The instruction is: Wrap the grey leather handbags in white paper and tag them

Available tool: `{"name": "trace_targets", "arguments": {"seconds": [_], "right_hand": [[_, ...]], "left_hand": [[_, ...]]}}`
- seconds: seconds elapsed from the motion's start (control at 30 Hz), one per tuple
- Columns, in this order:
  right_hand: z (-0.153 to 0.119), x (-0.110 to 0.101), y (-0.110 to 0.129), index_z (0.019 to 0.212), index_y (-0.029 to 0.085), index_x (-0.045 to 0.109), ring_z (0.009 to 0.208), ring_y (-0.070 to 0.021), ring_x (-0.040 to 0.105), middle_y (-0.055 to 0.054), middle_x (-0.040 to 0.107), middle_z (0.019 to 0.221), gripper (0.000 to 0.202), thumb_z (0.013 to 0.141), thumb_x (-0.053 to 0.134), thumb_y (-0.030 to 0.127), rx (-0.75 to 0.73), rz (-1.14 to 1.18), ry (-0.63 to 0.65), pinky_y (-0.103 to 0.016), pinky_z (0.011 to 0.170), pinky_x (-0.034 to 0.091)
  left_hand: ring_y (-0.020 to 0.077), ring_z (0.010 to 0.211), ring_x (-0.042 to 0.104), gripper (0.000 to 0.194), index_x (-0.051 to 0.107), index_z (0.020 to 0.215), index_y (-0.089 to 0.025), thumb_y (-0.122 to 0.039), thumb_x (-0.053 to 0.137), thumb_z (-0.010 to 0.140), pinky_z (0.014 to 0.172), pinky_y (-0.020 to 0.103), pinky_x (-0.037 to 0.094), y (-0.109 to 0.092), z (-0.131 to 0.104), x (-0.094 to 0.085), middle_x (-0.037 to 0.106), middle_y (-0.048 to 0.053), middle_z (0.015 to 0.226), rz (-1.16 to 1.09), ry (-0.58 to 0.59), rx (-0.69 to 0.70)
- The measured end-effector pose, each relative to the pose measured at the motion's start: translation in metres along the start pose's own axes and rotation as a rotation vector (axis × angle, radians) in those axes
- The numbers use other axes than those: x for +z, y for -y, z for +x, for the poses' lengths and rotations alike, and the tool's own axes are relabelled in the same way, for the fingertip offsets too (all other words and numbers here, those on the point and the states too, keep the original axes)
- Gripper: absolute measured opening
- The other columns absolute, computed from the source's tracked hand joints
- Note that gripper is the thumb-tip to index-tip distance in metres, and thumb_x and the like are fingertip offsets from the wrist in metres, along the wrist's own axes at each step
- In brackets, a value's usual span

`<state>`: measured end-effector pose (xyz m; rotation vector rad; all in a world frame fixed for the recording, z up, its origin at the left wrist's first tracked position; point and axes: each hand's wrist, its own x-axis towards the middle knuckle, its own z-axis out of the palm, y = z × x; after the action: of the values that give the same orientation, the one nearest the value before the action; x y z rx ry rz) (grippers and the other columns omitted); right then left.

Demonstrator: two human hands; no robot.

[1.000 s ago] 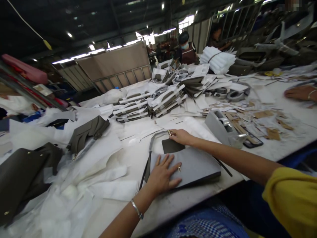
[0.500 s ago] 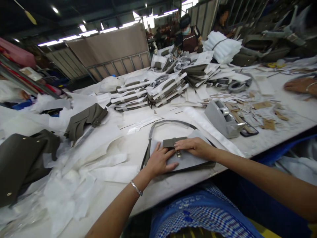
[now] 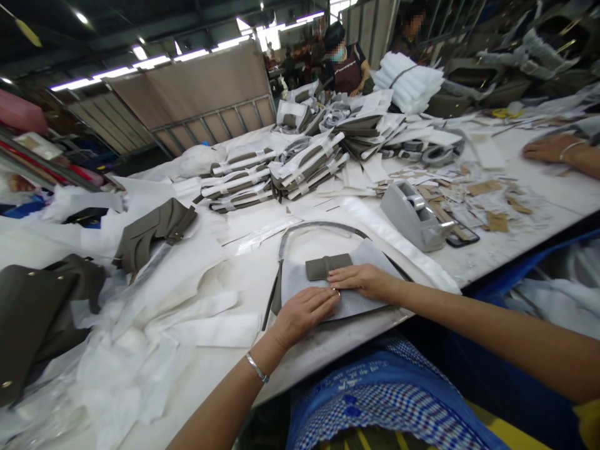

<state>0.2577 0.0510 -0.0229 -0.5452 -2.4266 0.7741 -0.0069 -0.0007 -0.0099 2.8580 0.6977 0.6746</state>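
Observation:
A dark olive bag lies flat on the table, covered by a pale grey sheet [image 3: 365,306], its strap [image 3: 323,226] arched behind it. On the sheet is an olive flap [image 3: 321,267] with a small metal clasp partly hidden by fingers. My left hand [image 3: 304,312] rests palm down at the clasp, fingers extended and close together. Beside it, my right hand [image 3: 365,280] lies flat with its fingertips on the lower right of the flap. The two hands meet at the fingertips, and neither visibly grasps anything.
Wrapped olive pieces [image 3: 304,169] are stacked behind the bag. A grey tape dispenser [image 3: 410,215] stands at right, near brown tags [image 3: 485,187]. More olive bags [image 3: 35,312] and loose white wrapping [image 3: 140,356] lie at left. Another person's hand [image 3: 548,148] rests at far right.
My left hand has shifted right and its spread fingers have come together over the clasp. My right hand has moved slightly down the flap. The whole view has shifted a little.

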Motion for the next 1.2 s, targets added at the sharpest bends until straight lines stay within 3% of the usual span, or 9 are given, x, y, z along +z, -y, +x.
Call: {"name": "trace_targets", "arguments": {"seconds": [0.1,0.3,0.47,0.67,0.73,0.8,0.93,1.1,1.2], "right_hand": [[0.005,0.000,0.004,0.122,0.021,0.068,0.126,-0.0164,0.057,-0.007,0.068,0.126,0.033,0.102,0.043,0.022,0.024,-0.058,0.025,-0.035,0.110,0.046],[0.021,-0.007,0.025,0.107,0.020,0.070,0.107,-0.0203,0.060,-0.008,0.070,0.110,0.023,0.100,0.052,0.032,0.023,-0.304,0.113,-0.035,0.094,0.051],[0.030,-0.009,0.022,0.090,0.020,0.070,0.096,-0.0193,0.055,-0.006,0.068,0.097,0.018,0.096,0.059,0.033,0.062,-0.280,0.121,-0.029,0.083,0.047],[0.037,-0.015,0.028,0.085,0.019,0.071,0.095,-0.0186,0.057,-0.004,0.068,0.092,0.013,0.090,0.068,0.031,0.101,-0.269,0.134,-0.028,0.085,0.047],[0.031,-0.018,0.038,0.095,0.019,0.071,0.099,-0.0187,0.060,-0.005,0.070,0.098,0.012,0.093,0.065,0.029,0.121,-0.271,0.141,-0.029,0.088,0.048],[0.018,-0.020,0.048,0.115,0.019,0.067,0.112,-0.0222,0.059,-0.008,0.069,0.115,0.027,0.094,0.062,0.035,0.150,-0.330,0.131,-0.037,0.099,0.044],[-0.022,-0.019,0.051,0.142,0.022,0.049,0.139,-0.0331,0.039,-0.012,0.047,0.149,0.061,0.093,0.057,0.056,0.208,-0.499,0.121,-0.058,0.117,0.018],[-0.046,-0.007,0.039,0.151,0.023,0.036,0.146,-0.0320,0.027,-0.011,0.033,0.158,0.069,0.094,0.055,0.056,0.187,-0.538,0.106,-0.059,0.118,0.015],[-0.046,-0.003,0.041,0.152,0.025,0.035,0.146,-0.0305,0.026,-0.009,0.032,0.159,0.068,0.093,0.058,0.051,0.198,-0.537,0.082,-0.057,0.119,0.015]], "left_hand": [[0.0183,0.123,0.058,0.041,0.047,0.140,-0.021,-0.015,0.043,0.100,0.104,0.034,0.051,-0.006,0.001,-0.001,0.063,0.007,0.132,-0.081,0.079,-0.011],[0.0209,0.118,0.062,0.038,0.054,0.133,-0.018,-0.021,0.049,0.095,0.102,0.036,0.053,-0.019,0.004,-0.005,0.065,0.011,0.128,-0.182,0.014,-0.124],[0.0221,0.118,0.062,0.038,0.057,0.130,-0.017,-0.021,0.052,0.093,0.102,0.037,0.054,-0.019,0.000,-0.001,0.064,0.011,0.129,-0.209,-0.023,-0.117],[0.0219,0.117,0.062,0.039,0.056,0.131,-0.019,-0.020,0.053,0.092,0.103,0.037,0.053,-0.019,-0.002,0.002,0.065,0.010,0.128,-0.160,-0.047,-0.111],[0.0221,0.118,0.061,0.044,0.052,0.136,-0.019,-0.020,0.051,0.093,0.103,0.037,0.053,-0.021,-0.001,0.000,0.064,0.010,0.129,-0.134,-0.016,-0.129],[0.0223,0.119,0.059,0.048,0.047,0.141,-0.020,-0.020,0.049,0.094,0.103,0.037,0.053,-0.023,0.001,-0.002,0.061,0.011,0.131,-0.109,0.031,-0.157],[0.0237,0.128,0.053,0.048,0.044,0.144,-0.019,-0.019,0.046,0.097,0.109,0.040,0.048,-0.026,0.002,0.002,0.055,0.013,0.137,-0.053,0.063,-0.181],[0.0259,0.145,0.031,0.052,0.039,0.147,-0.016,-0.010,0.043,0.096,0.117,0.046,0.039,-0.028,-0.003,0.013,0.043,0.012,0.151,0.101,0.056,-0.138],[0.0263,0.148,0.024,0.057,0.034,0.150,-0.017,-0.006,0.040,0.094,0.117,0.050,0.036,-0.029,-0.006,0.016,0.035,0.007,0.158,0.233,0.133,-0.091]]}}
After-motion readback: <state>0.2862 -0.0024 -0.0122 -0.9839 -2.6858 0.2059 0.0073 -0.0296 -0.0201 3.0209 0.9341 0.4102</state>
